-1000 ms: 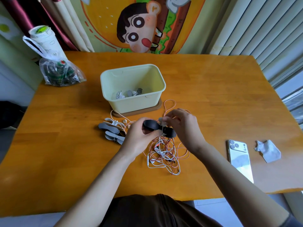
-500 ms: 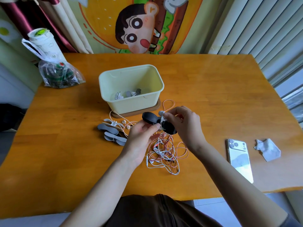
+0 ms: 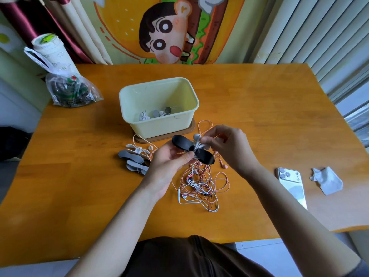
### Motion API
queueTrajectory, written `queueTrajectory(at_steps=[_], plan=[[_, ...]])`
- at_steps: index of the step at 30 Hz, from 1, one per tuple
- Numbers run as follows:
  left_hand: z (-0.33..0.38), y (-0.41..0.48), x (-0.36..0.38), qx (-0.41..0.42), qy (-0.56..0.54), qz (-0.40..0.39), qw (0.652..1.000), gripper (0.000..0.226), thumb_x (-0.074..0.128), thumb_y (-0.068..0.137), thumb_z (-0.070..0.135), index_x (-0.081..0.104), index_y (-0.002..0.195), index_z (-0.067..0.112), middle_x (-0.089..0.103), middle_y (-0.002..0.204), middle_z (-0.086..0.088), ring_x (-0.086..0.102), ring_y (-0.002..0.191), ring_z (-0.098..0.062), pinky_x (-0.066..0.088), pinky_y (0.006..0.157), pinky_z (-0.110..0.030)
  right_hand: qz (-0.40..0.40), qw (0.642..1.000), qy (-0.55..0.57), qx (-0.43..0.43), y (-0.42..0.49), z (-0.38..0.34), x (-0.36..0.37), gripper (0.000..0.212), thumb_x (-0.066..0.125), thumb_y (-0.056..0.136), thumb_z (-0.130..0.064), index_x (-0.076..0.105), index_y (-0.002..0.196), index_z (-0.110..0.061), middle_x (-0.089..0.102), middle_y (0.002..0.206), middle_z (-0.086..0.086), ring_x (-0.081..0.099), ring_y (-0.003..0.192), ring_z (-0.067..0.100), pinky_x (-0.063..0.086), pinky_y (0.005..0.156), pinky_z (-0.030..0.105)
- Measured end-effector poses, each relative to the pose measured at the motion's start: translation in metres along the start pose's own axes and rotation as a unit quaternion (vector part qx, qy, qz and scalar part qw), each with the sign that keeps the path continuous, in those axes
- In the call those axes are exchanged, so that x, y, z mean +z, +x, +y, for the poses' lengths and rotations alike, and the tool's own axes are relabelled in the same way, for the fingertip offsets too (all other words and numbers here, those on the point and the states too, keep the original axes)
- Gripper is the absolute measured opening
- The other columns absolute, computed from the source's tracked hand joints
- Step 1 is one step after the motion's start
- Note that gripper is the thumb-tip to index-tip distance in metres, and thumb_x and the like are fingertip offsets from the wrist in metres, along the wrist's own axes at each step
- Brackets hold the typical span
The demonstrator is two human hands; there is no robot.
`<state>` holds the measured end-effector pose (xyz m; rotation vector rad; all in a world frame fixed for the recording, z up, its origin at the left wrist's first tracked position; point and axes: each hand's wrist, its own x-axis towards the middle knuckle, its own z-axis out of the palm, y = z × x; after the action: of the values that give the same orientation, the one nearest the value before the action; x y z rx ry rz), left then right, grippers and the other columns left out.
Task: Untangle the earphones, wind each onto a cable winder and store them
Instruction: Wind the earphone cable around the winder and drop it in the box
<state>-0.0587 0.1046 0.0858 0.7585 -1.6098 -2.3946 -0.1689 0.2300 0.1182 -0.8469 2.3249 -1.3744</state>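
Note:
My left hand point(image 3: 171, 162) grips a black cable winder point(image 3: 203, 156) at its narrow middle, above the table. White earphone cord is wrapped round that middle, and my right hand point(image 3: 225, 146) pinches the white earbuds point(image 3: 197, 137) against it. Below the hands a tangle of white, pink and red earphones point(image 3: 199, 184) lies on the table. Several grey and white spare winders point(image 3: 132, 158) lie to the left of my left hand. The pale yellow storage box point(image 3: 139, 94) stands behind on a brown coaster, with wound earphones point(image 3: 155, 113) inside.
A white phone point(image 3: 291, 182) and a crumpled grey wrapper point(image 3: 327, 179) lie at the right of the orange table point(image 3: 259, 108). A plastic bag of dark items point(image 3: 69, 90) with a white cup point(image 3: 53, 52) behind it sits at the back left corner.
The winder has tilted and risen slightly. My right hand has brought the white earbuds up against the winder's middle, on top of the wrapped cord.

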Motion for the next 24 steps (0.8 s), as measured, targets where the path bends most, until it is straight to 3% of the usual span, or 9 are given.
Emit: queueTrajectory(at_steps=[2, 5, 7, 11, 13, 16, 20, 24], plan=[[0.002, 0.000, 0.000, -0.002, -0.013, 0.008, 1.000, 0.021, 0.061, 0.086, -0.004, 0.063, 0.104, 0.008, 0.071, 0.102, -0.011, 0.068, 0.091, -0.019, 0.054, 0.086, -0.031, 0.011, 0.999, -0.032, -0.016, 0.001, 0.002, -0.001, 0.009, 0.073, 0.080, -0.023, 0.066, 0.073, -0.023, 0.062, 0.071, -0.014, 0.052, 0.061, -0.003, 0.036, 0.060, 0.010], [0.002, 0.000, 0.000, -0.006, -0.038, 0.028, 0.999, 0.021, 0.059, 0.087, -0.003, 0.062, 0.107, 0.004, 0.070, 0.101, -0.010, 0.067, 0.086, -0.016, 0.054, 0.083, -0.031, 0.018, 0.999, -0.022, -0.016, 0.000, 0.001, 0.000, 0.006, 0.070, 0.084, -0.018, 0.067, 0.081, -0.023, 0.062, 0.075, -0.018, 0.057, 0.069, -0.001, 0.045, 0.069, 0.023], [0.002, 0.000, 0.001, -0.011, -0.059, 0.038, 0.997, 0.020, 0.057, 0.088, -0.005, 0.061, 0.106, 0.002, 0.070, 0.096, -0.009, 0.067, 0.085, -0.015, 0.054, 0.079, -0.028, 0.007, 1.000, 0.006, -0.021, -0.002, -0.004, -0.001, 0.005, 0.070, 0.084, -0.018, 0.066, 0.084, -0.021, 0.064, 0.073, -0.015, 0.059, 0.067, -0.003, 0.047, 0.068, 0.023], [0.004, 0.002, 0.004, -0.016, -0.083, 0.058, 0.995, 0.016, 0.053, 0.091, -0.002, 0.064, 0.102, 0.004, 0.071, 0.086, -0.005, 0.066, 0.079, -0.011, 0.054, 0.075, -0.023, -0.096, 0.994, 0.033, -0.043, -0.007, -0.018, -0.001, 0.014, 0.069, 0.084, -0.012, 0.066, 0.080, -0.025, 0.063, 0.064, -0.021, 0.057, 0.060, -0.006, 0.040, 0.055, 0.008], [0.005, 0.004, 0.003, -0.026, -0.114, 0.071, 0.991, 0.016, 0.051, 0.092, 0.000, 0.064, 0.101, 0.004, 0.071, 0.084, -0.004, 0.066, 0.076, -0.010, 0.054, 0.069, -0.019, -0.160, 0.986, -0.016, -0.053, -0.008, -0.019, 0.002, 0.017, 0.070, 0.084, -0.014, 0.067, 0.077, -0.029, 0.061, 0.062, -0.028, 0.056, 0.061, -0.006, 0.038, 0.059, 0.007], [0.007, 0.006, 0.001, -0.035, -0.134, 0.087, 0.987, 0.017, 0.053, 0.093, 0.003, 0.064, 0.105, 0.004, 0.070, 0.089, -0.006, 0.065, 0.080, -0.012, 0.053, 0.067, -0.018, -0.198, 0.976, -0.064, -0.066, -0.012, -0.015, 0.010, 0.006, 0.071, 0.083, -0.017, 0.071, 0.080, -0.022, 0.065, 0.067, -0.018, 0.059, 0.065, 0.002, 0.041, 0.061, 0.013], [0.002, 0.003, 0.001, -0.005, -0.031, 0.092, 0.995, 0.020, 0.062, 0.087, 0.007, 0.064, 0.108, 0.005, 0.073, 0.095, -0.006, 0.069, 0.088, -0.013, 0.053, 0.079, -0.023, -0.142, 0.987, -0.030, -0.065, -0.013, -0.014, 0.014, 0.012, 0.072, 0.082, -0.017, 0.068, 0.078, -0.027, 0.062, 0.063, -0.023, 0.060, 0.062, 0.000, 0.042, 0.060, 0.010], [-0.005, 0.001, 0.000, 0.021, 0.080, 0.088, 0.993, 0.024, 0.068, 0.085, 0.007, 0.064, 0.108, 0.007, 0.073, 0.097, -0.009, 0.070, 0.089, -0.015, 0.054, 0.081, -0.024, -0.063, 0.997, 0.023, -0.027, -0.007, -0.011, 0.011, 0.014, 0.069, 0.083, -0.009, 0.065, 0.082, -0.022, 0.067, 0.074, -0.011, 0.065, 0.068, 0.005, 0.055, 0.067, 0.022]])
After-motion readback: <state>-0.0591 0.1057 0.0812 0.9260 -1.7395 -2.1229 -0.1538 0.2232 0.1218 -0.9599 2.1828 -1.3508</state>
